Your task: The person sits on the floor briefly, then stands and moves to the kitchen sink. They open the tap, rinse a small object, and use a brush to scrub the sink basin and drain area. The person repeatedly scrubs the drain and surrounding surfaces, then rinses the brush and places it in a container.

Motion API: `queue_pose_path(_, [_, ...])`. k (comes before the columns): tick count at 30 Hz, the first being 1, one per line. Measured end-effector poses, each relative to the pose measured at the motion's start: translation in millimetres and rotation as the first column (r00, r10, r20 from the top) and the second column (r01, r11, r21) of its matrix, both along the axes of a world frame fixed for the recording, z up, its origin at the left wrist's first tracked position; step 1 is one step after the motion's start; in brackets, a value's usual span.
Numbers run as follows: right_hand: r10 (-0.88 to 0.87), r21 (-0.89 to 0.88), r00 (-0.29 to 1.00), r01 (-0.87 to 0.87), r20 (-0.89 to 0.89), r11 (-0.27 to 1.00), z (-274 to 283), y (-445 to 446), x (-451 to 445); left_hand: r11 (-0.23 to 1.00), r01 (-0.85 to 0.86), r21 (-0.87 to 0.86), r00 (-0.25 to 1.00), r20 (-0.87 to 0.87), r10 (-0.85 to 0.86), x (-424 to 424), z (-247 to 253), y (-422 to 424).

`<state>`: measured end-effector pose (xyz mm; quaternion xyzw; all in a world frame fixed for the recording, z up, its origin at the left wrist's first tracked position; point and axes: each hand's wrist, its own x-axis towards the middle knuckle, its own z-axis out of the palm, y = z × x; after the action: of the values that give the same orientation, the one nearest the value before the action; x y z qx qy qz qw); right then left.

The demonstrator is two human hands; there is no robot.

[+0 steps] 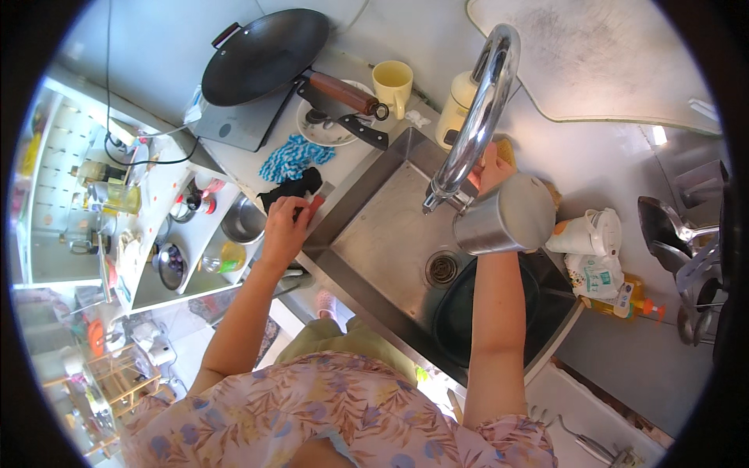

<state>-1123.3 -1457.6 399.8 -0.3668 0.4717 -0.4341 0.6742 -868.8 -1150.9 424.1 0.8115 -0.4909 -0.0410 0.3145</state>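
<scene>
At the sink's left rim, my left hand (287,225) pinches a small red object (316,203) with a flat grey end; its exact kind is unclear. A crumpled black cloth (295,186) lies against those fingers, and a blue-and-white striped cloth (295,158) is just beyond. My right hand (494,167) reaches behind the chrome faucet (508,64), beside a yellow sponge (504,152). The metal cylinder (497,219) on the faucet hides part of that hand and forearm, so its grip cannot be made out. Below is the stainless steel sink (386,222) with its drain (443,269).
A dark basin (456,316) sits in the sink. Behind my left hand are a wok (266,58), a cleaver (327,99) on a plate (307,126) and a yellow mug (393,79). A white tub (588,232) and a soap bottle (623,298) stand right.
</scene>
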Motion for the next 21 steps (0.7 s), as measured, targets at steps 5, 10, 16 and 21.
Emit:
queue_pose_path(5, [-0.013,0.009,1.000,0.013,0.014,1.000,-25,-2,-7,1.000,-0.005,-0.026,0.999,-0.046,0.004,-9,10,1])
queue_pose_path(10, [-0.047,0.110,0.997,0.054,-0.061,0.992,25,20,1,0.998,-0.006,-0.061,0.990,-0.141,-0.002,-25,4,10])
queue_pose_path(16, [0.057,-0.024,0.995,-0.059,-0.083,0.998,-3,7,-18,0.966,0.249,0.065,0.961,-0.136,-0.239,-61,-14,16])
queue_pose_path(21, [0.287,-0.225,0.889,-0.380,-0.355,0.897,-30,100,-73,0.882,0.432,0.187,0.901,-0.138,-0.412,-79,-38,24])
